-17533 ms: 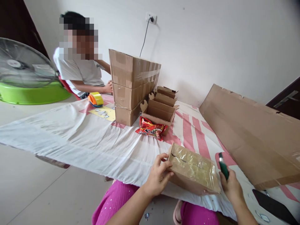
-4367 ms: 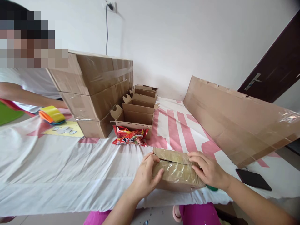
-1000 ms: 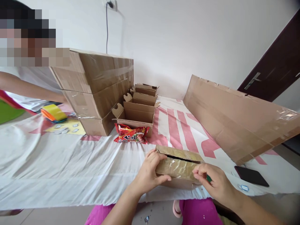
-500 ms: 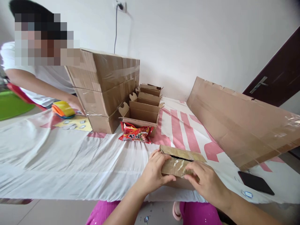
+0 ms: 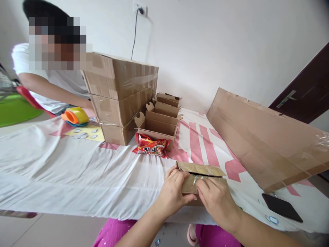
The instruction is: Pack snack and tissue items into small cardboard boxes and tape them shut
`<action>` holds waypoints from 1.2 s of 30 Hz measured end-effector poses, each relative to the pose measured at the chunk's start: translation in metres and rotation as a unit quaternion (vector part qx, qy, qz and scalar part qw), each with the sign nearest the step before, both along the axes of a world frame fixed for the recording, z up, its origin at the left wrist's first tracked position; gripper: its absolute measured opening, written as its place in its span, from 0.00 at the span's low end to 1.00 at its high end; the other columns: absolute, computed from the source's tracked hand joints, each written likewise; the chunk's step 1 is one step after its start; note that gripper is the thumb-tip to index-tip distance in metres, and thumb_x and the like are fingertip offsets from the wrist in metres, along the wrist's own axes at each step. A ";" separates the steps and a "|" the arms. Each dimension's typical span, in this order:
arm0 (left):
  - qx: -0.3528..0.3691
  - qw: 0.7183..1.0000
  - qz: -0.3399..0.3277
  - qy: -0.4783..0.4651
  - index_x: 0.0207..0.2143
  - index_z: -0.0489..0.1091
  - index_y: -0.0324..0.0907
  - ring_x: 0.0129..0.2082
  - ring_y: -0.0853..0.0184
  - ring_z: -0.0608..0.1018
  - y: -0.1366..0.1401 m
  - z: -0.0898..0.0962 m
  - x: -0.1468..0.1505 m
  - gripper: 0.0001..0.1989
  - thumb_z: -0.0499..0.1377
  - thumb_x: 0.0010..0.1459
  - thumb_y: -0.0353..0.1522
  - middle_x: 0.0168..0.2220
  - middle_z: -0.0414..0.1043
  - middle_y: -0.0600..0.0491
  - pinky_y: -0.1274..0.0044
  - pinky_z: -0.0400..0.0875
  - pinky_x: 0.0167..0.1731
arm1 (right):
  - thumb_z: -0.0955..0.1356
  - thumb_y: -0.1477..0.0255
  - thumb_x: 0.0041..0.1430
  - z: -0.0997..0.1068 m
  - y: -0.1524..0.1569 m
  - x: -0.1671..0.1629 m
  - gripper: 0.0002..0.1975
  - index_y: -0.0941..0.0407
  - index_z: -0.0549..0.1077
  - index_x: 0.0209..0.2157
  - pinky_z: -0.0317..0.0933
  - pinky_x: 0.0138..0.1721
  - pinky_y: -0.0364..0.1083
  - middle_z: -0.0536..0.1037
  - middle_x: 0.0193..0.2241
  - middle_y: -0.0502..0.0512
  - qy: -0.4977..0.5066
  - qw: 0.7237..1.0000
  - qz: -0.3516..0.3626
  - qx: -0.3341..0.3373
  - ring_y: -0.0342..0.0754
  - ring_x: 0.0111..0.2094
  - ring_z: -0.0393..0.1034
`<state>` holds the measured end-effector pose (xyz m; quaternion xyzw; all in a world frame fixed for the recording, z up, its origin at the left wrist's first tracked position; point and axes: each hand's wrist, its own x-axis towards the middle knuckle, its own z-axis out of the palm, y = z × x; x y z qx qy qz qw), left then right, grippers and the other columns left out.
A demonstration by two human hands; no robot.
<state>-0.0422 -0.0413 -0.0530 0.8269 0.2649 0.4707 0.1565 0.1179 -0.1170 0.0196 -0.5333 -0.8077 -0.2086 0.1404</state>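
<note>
A small cardboard box (image 5: 203, 168) lies at the table's near edge, with a narrow dark gap along its top flap. Around its left end is my left hand (image 5: 173, 190), fingers on top and thumb against the near side. My right hand (image 5: 217, 199) has its fingers pinched at a shiny strip of clear tape (image 5: 195, 179) on the box's front. The palm of that hand covers part of the near side. Just beyond the box, a red printed food packet (image 5: 151, 146) leans against an open carton (image 5: 160, 127).
Stacked taped cartons (image 5: 123, 99) stand left of several open boxes. A large cardboard panel (image 5: 262, 140) rises at the right, near a black phone (image 5: 282, 207). Across the table, a person in a white shirt (image 5: 61, 82) reaches behind the stack, beside coloured rolls (image 5: 77, 116).
My right hand has moved left along the box's front, its fingers now closer together on the tape. The left hand keeps its hold. The view has shifted slightly.
</note>
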 end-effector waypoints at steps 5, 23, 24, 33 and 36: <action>0.003 1.000 -0.002 0.002 0.45 0.61 0.42 0.38 0.58 0.77 0.000 -0.001 0.000 0.33 0.70 0.43 0.47 0.37 0.73 0.51 0.55 0.63 0.52 | 0.63 0.85 0.55 0.000 0.002 -0.002 0.11 0.54 0.64 0.27 0.50 0.29 0.46 0.69 0.23 0.49 -0.004 1.000 0.005 0.005 0.46 0.26 0.64; -0.020 1.000 -0.014 0.005 0.43 0.63 0.43 0.38 0.59 0.76 -0.002 0.001 -0.002 0.29 0.70 0.44 0.45 0.37 0.74 0.51 0.56 0.61 0.53 | 0.63 0.83 0.58 0.009 0.001 0.001 0.11 0.53 0.61 0.27 0.51 0.29 0.46 0.69 0.23 0.48 -0.041 0.997 0.048 -0.038 0.46 0.27 0.64; -0.023 1.000 -0.014 0.005 0.43 0.63 0.43 0.38 0.59 0.76 -0.002 0.002 -0.002 0.29 0.70 0.44 0.44 0.37 0.74 0.51 0.56 0.61 0.54 | 0.63 0.84 0.57 0.010 0.002 -0.001 0.12 0.53 0.61 0.26 0.51 0.29 0.46 0.69 0.23 0.48 -0.057 0.997 0.054 -0.028 0.46 0.27 0.64; -0.016 1.000 -0.021 0.006 0.43 0.64 0.44 0.38 0.59 0.77 -0.004 0.004 -0.005 0.28 0.70 0.44 0.45 0.38 0.75 0.52 0.56 0.61 0.54 | 0.60 0.85 0.49 0.010 0.021 0.007 0.12 0.53 0.61 0.30 0.57 0.29 0.45 0.71 0.25 0.50 -0.043 0.993 0.057 -0.095 0.47 0.28 0.66; -0.009 1.000 -0.020 0.005 0.44 0.63 0.43 0.38 0.59 0.77 -0.004 0.003 -0.006 0.28 0.69 0.45 0.46 0.38 0.75 0.51 0.56 0.61 0.54 | 0.60 0.84 0.50 0.006 0.022 0.019 0.11 0.53 0.60 0.29 0.57 0.29 0.44 0.70 0.24 0.48 0.054 0.995 0.008 -0.081 0.45 0.26 0.66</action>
